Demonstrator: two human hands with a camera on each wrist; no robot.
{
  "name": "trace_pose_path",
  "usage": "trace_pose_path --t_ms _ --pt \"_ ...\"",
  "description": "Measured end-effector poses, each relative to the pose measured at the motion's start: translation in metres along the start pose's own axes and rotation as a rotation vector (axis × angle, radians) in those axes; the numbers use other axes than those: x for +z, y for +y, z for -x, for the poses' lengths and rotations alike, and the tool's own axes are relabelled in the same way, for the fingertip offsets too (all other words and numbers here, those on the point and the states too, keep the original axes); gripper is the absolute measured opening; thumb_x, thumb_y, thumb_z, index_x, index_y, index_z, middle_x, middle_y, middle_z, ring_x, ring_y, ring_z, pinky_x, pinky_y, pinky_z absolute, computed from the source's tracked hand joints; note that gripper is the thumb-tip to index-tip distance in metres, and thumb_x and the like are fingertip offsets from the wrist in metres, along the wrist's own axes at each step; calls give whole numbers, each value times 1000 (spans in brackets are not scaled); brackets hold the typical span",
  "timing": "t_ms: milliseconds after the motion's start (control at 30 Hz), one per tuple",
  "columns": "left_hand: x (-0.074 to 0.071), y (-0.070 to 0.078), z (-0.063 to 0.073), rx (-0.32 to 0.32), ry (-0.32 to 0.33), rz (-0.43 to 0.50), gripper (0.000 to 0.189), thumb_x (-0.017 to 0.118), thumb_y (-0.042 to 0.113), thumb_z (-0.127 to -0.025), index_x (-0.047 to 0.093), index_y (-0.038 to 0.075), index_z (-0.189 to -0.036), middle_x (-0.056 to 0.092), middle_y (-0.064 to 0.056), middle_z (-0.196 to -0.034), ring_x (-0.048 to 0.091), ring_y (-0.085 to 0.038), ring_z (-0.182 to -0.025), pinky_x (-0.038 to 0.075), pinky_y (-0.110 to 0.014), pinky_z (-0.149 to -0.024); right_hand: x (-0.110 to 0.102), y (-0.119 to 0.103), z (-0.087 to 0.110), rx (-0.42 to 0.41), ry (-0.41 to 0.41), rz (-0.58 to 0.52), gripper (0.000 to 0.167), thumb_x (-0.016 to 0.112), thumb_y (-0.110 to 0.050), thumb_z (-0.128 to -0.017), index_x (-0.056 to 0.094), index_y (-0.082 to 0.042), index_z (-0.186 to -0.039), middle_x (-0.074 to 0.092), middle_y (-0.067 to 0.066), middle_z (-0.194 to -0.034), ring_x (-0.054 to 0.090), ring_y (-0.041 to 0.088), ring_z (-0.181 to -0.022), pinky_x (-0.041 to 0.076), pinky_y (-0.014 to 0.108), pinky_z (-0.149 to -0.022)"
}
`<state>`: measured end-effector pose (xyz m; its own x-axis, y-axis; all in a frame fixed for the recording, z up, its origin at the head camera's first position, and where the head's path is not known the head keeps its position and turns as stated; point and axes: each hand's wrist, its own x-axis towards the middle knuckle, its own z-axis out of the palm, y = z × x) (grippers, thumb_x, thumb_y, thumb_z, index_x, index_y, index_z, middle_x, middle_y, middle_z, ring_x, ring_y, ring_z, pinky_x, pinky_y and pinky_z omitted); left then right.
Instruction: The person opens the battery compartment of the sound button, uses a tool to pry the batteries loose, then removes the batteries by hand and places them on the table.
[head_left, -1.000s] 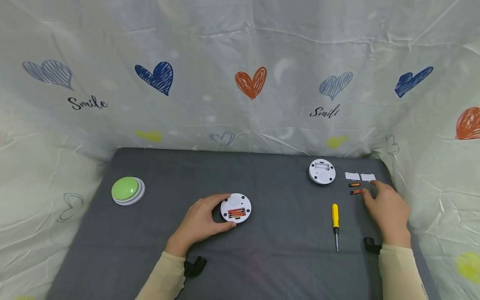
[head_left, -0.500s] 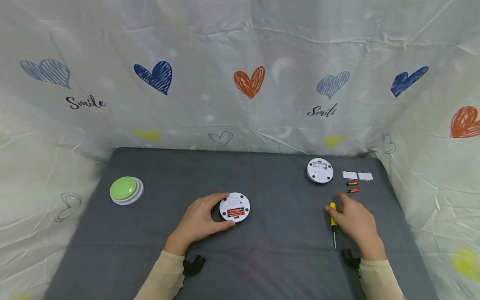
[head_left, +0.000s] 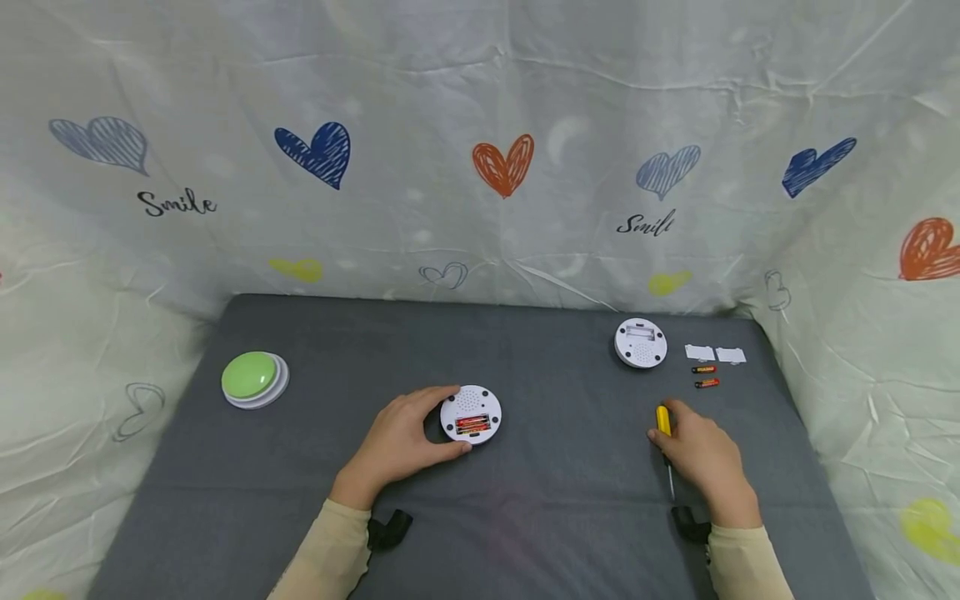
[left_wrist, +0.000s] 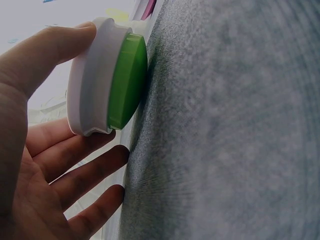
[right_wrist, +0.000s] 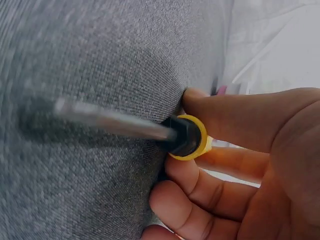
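Observation:
Between thumb and fingers my left hand [head_left: 400, 442] holds a round white push button [head_left: 470, 402] by its edge, underside up. Two red batteries [head_left: 473, 425] lie in its uncovered compartment. In the left wrist view its green dome [left_wrist: 129, 82] faces down against the cloth. My right hand [head_left: 703, 460] pinches the yellow handle of a screwdriver [head_left: 663, 418] on the table. The right wrist view shows its metal shaft [right_wrist: 112, 120] pointing away from the palm, low over the cloth, with thumb and fingers on either side of the handle.
A second button [head_left: 641, 343] lies underside up at the back right, its compartment bare. Beside it are two white covers [head_left: 700, 352] and two loose batteries [head_left: 705, 383]. A green-topped button [head_left: 251, 377] stands upright at the left. A printed curtain [head_left: 405, 183] hangs behind the grey table.
My right hand has come from the loose batteries and covers leftward and nearer to the screwdriver, and now pinches its handle, which has tilted slightly. The left hand keeps its hold on the button.

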<state>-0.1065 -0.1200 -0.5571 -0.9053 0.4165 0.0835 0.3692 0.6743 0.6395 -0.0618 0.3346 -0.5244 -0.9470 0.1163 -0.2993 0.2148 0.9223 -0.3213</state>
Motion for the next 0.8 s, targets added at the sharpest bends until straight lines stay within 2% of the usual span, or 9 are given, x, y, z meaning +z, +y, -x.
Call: trace_pose_path --t_ms 200,433,600,800 --pt "1 -2 0 4 2 0 88 94 58 -82 63 23 -156 65 -4 -152 61 -31 -139 45 -62 -115 1 -1 1 -12 12 17 60 78 -29 -100 59 1 -148 75 18 -102 71 36 -87 57 61 -73" --pt "1 -3 0 10 2 0 88 94 59 -82 63 23 -156 65 -3 -152 61 -30 -140 45 -62 -116 1 -3 7 -30 63 -41 53 77 -29 -101 62 -6 -146 70 7 -89 62 24 -71 48 45 -59" --pt "1 -2 0 9 0 2 88 95 58 -82 63 22 -156 65 -4 -152 61 -31 -140 45 -62 -116 -3 -8 15 -43 160 -147 48 77 -27 -102 61 -9 -144 66 3 -82 57 22 -62 43 38 -55" --pt "1 -1 0 10 1 0 88 94 58 -82 63 22 -156 65 -4 -152 61 -32 -140 45 -63 -116 -6 -17 19 -127 254 -363 47 77 -19 -105 56 -10 -146 75 11 -98 73 23 -79 56 35 -63"
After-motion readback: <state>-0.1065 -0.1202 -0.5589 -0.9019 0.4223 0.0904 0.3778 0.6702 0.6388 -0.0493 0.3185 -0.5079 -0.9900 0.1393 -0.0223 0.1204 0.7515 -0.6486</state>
